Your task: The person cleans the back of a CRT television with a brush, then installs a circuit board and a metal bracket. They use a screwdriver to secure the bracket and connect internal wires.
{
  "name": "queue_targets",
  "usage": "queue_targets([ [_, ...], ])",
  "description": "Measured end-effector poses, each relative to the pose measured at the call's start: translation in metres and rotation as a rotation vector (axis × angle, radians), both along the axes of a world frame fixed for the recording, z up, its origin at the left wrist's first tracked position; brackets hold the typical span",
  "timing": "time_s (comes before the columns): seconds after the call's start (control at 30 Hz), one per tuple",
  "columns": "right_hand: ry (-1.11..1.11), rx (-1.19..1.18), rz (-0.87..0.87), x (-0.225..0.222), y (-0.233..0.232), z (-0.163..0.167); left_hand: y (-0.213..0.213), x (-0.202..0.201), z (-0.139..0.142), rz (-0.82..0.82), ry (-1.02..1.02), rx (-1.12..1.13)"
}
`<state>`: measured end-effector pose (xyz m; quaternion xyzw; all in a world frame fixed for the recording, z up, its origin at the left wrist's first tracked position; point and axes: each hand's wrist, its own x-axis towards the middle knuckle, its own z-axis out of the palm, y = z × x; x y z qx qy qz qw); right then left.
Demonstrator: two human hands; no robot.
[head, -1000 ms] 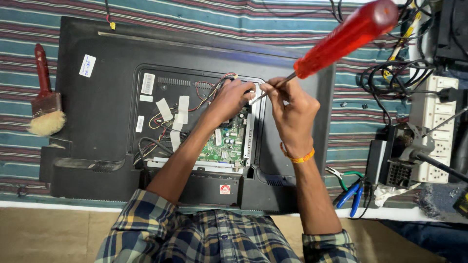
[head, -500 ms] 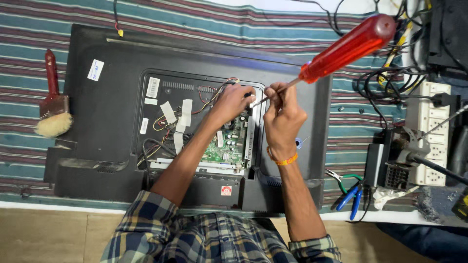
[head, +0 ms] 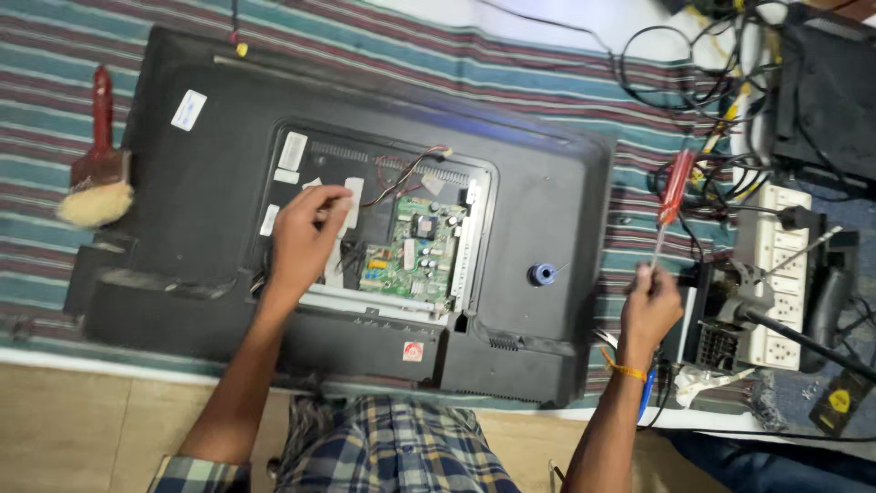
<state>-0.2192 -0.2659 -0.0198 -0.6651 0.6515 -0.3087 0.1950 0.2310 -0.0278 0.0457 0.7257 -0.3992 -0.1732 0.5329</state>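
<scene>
— Head view is showing a black flat-panel set (head: 547,228) lying face-down across the striped cloth (head: 55,164), its centre hatch already standing open, so the green circuit board (head: 415,246) is sitting bare in the middle.

— And the hands?

— Well apart. The left hand (head: 306,233) is resting, fingers loosely curled, on the taped cables just left of the board, gripping nothing that I can make out. The right hand (head: 650,306) is pinching the metal shaft of a red-handled screwdriver (head: 673,196), off the set's right edge, handle pointing far.

— So how far along?

— Opening looks done; I judge the board work is unfinished.

— What's crowding things?

— A tangle of wires (head: 721,100) and a white power strip (head: 776,265) are lying right, a small blue spool (head: 542,274) is sitting on the back panel, and a brush (head: 96,173) is lying far left.
</scene>
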Motion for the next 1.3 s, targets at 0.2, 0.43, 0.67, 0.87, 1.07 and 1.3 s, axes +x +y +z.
queue_targets([
  [0.2,0.562,-0.111,0.156,-0.006,0.013,-0.041,0.057,0.003,-0.001,0.161,-0.029,0.099],
  [0.43,-0.145,-0.012,0.532,0.182,0.001,0.04,0.067,-0.027,-0.002,0.15,-0.086,0.075],
  [0.67,0.25,-0.152,1.096,0.315,-0.048,0.045,0.088,-0.04,0.003,0.209,-0.027,0.051],
  [0.87,0.414,0.171,1.159,0.294,-0.051,0.061,0.125,-0.037,-0.001,0.372,0.037,0.033],
  [1.07,0.466,0.157,1.187,0.27,-0.031,0.064,0.126,-0.036,-0.004,0.363,0.058,0.033],
  [1.3,0.328,-0.018,1.16,0.258,-0.009,0.065,0.103,-0.04,0.0,0.285,0.041,0.008],
])
